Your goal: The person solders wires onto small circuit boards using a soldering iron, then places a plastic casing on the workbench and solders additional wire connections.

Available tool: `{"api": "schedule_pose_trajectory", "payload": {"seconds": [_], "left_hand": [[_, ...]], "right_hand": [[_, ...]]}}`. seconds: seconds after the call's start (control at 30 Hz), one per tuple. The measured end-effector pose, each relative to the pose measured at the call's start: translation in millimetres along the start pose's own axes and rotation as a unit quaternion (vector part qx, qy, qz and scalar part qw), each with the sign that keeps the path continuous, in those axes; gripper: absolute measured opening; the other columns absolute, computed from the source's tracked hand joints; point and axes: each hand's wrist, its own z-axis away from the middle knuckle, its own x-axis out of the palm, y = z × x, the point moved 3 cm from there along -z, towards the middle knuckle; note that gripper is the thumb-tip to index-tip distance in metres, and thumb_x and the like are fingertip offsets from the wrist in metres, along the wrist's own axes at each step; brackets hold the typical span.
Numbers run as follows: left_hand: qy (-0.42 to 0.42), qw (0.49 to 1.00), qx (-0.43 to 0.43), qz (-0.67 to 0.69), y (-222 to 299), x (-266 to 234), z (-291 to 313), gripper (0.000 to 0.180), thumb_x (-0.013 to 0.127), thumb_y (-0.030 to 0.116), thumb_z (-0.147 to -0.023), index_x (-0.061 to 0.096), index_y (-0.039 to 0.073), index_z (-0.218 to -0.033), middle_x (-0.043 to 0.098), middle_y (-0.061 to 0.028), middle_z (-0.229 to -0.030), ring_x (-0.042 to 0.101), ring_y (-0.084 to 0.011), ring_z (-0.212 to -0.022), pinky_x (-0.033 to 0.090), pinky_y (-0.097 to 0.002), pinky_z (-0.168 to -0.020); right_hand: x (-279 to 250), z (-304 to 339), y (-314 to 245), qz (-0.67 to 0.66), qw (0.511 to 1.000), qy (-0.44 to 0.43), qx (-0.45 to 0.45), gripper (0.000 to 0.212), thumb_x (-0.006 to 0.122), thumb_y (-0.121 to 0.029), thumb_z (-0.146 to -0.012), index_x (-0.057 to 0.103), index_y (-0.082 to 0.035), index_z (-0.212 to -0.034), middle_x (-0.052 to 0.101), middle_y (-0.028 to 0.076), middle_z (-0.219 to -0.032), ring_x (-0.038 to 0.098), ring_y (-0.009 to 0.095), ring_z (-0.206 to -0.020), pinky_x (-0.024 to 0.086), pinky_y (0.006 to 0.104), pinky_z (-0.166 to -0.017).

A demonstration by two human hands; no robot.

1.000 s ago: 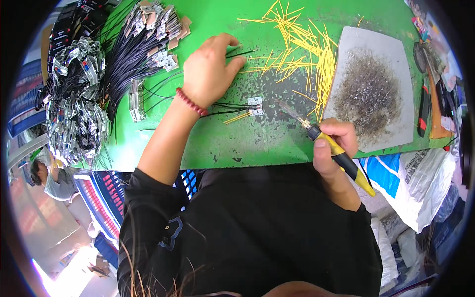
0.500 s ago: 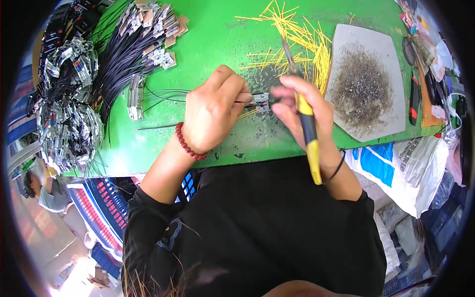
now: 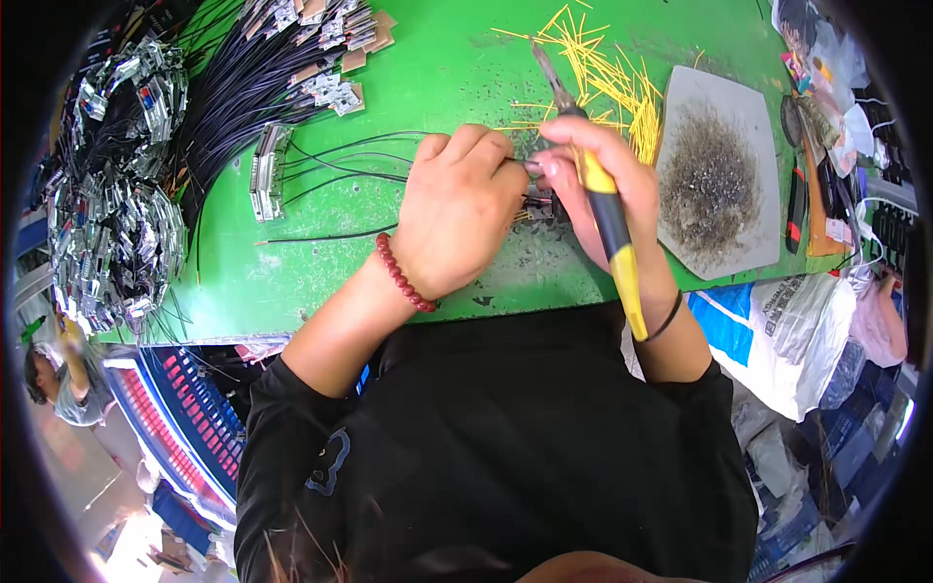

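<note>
My left hand [image 3: 465, 209], with a red bead bracelet at its wrist, is closed over a bundle of thin black wires [image 3: 374, 155]. Most of its fingertips are hidden. Leftward the wires run to a long silvery connector [image 3: 267, 173] lying on the table. My right hand [image 3: 607, 185] is closed round a slim tool [image 3: 610, 228] with a yellow-and-black handle and a tapering metal end pointing away from me. The right thumb and a finger meet the left fingertips at a small dark metallic piece [image 3: 533, 167]. A loose black wire [image 3: 326, 237] lies nearer me.
On the green table [image 3: 330, 291], thin yellow sticks [image 3: 632, 117] are scattered beyond my right hand. A grey board [image 3: 680, 97] with dark grit lies to the right. Bundled black cables [image 3: 233, 107] and silvery connectors [image 3: 117, 243] fill the left. A white bag [image 3: 807, 321] sits below the right edge.
My left hand has shifted right and the two hands' fingertips have come together. A silvery end piece that showed between them is now mostly covered. The tool remains in my right hand.
</note>
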Motion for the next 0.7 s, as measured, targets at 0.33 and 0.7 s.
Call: {"api": "schedule_pose_trajectory", "payload": {"seconds": [0.33, 0.7], "left_hand": [[0.0, 0.998, -0.021, 0.06, 4.2, -5.9, -2.2, 0.008, 0.067, 0.014, -0.073, 0.063, 0.01, -0.077, 0.058, -0.0054, -0.082, 0.058, -0.0243, -0.083, 0.042, -0.0385, -0.076], [0.048, 0.943, -0.181, 0.275, 2.2, -4.2, 6.9, 0.005, 0.069, 0.004, -0.076, 0.065, 0.004, -0.077, 0.058, -0.0101, -0.07, 0.06, -0.0267, -0.063, 0.047, -0.0349, -0.056]], "right_hand": [[-4.1, 17.2, -9.0, 0.044, 0.998, 0.016, -0.052, 0.039, 0.07, 0.008, -0.08, 0.056, 0.0, -0.115, 0.067, 0.009, -0.086, 0.065, 0.014, -0.077, 0.054, 0.0272, -0.07], [-10.7, 33.3, 8.2, -0.108, 0.993, 0.048, -0.02, 0.034, 0.063, 0.01, -0.085, 0.053, 0.004, -0.118, 0.062, 0.013, -0.102, 0.07, 0.021, -0.089, 0.057, 0.0276, -0.071]]}}
